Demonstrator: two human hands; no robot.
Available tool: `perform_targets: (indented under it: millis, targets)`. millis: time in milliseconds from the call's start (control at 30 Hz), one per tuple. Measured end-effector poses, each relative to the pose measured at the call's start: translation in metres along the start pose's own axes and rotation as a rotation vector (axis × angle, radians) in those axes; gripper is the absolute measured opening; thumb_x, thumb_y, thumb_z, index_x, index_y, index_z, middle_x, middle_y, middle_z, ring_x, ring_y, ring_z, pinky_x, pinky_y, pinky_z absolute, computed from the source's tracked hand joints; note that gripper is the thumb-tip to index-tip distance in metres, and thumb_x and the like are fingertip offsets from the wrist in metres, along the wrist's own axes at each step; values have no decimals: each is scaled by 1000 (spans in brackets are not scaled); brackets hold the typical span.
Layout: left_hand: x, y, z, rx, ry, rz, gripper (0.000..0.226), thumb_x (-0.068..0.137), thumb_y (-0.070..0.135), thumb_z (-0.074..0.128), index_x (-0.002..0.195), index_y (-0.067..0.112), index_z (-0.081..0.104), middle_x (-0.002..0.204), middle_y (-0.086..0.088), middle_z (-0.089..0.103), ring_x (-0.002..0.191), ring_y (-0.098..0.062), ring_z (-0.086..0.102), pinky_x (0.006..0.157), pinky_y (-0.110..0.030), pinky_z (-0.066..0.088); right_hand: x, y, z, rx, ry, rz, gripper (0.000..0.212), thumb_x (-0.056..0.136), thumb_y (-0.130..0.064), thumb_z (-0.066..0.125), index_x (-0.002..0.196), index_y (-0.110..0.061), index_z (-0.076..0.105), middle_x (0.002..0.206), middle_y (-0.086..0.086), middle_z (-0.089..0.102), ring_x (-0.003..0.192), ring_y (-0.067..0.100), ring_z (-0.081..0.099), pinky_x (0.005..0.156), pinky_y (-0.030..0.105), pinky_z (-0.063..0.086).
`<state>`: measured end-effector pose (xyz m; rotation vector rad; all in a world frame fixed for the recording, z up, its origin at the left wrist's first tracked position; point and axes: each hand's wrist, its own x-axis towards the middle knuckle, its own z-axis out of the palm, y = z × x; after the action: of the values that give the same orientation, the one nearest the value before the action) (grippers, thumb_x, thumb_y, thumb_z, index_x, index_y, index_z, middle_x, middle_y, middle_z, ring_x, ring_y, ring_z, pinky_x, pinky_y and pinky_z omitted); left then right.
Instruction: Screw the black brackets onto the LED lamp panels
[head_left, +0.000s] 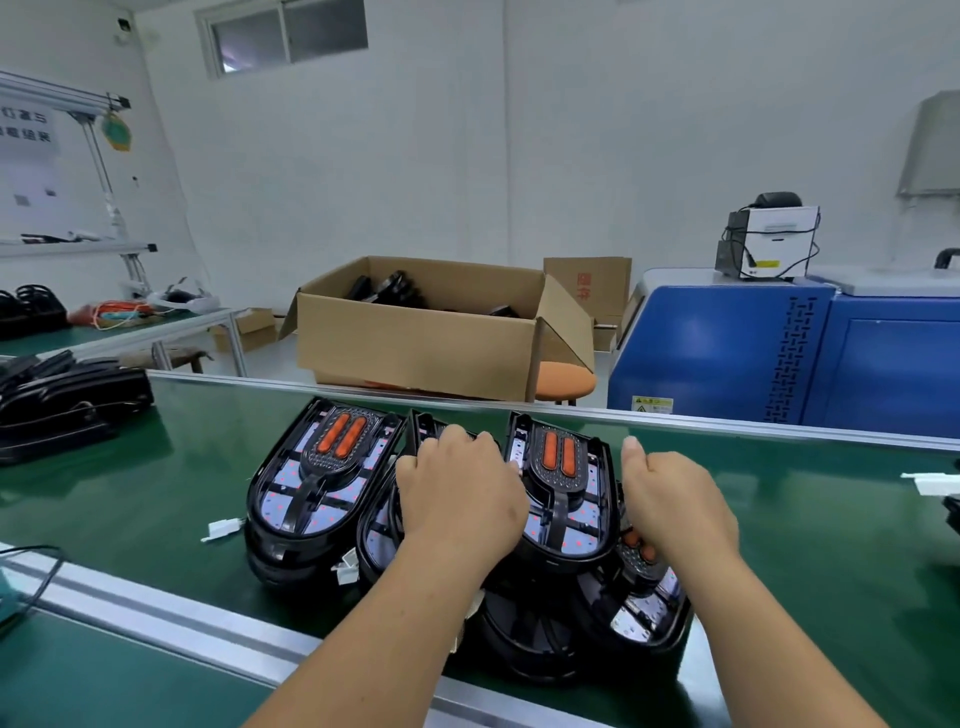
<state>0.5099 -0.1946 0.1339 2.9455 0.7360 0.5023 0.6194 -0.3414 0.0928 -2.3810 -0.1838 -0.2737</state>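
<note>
- Just below the right grip (675, 506): near panel (649, 603) lies tilted on the green tabletop (156, 493), partly under the wrist.
- Right grip: fingers curled, thumb up, against the rim of the middle panel (561, 499); whether it clasps the rim, cannot tell.
- Left grip (457, 499): fingers curled over the far edge of the covered panel (422, 426).
- Left of the left grip: left panel (291, 514), black bracket (318, 464) seated on it.
- Well beyond both grips: cardboard box (415, 338).

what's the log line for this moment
left hand grips middle lamp panel | right hand beside upper right lamp panel, grip unclear | surface: green bench
</note>
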Motion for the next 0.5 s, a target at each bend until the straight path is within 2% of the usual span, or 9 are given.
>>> perform_targets:
  millis: [133, 200, 300, 433, 500]
  targets:
    - [-2, -13, -8, -35, 31, -28, 33, 101, 45, 38, 110, 21, 58, 119, -3, 53, 115, -28, 50, 93, -44, 34, -4, -23, 0, 27, 16, -107, 58, 102, -49, 34, 54, -16, 36, 58, 1, 46, 56, 22, 43, 52, 30, 27]
    - [-4, -24, -15, -54, 49, -55, 36, 102, 45, 37, 118, 22, 59, 123, -3, 53, 117, -27, 50, 95, -45, 34, -9, -40, 3, 49, -4, -167, 56, 102, -46, 38, 55, -16, 35, 56, 0, 42, 55, 21, 39, 52, 30, 24]
    - [-8, -45, -28, -74, 74, -114, 43, 102, 46, 36, 133, 23, 55, 130, -3, 51, 124, -27, 49, 99, -46, 35, -20, -69, 12, 100, -51, -258, 55, 102, -41, 39, 53, -15, 37, 56, 2, 44, 56, 22, 40, 52, 31, 26]
    - [-16, -76, -44, -144, 107, -209, 39, 102, 45, 38, 128, 25, 58, 130, -4, 52, 120, -29, 52, 94, -44, 38, -38, -111, 25, 149, -139, -366, 53, 102, -39, 38, 55, -14, 40, 62, 4, 48, 66, 28, 48, 62, 33, 34]
    - [-22, -94, -53, -199, 145, -252, 35, 101, 44, 39, 126, 27, 57, 128, -4, 52, 117, -29, 53, 90, -43, 38, -50, -135, 34, 188, -161, -435, 55, 102, -39, 38, 53, -15, 36, 58, 2, 44, 60, 25, 44, 57, 32, 31]
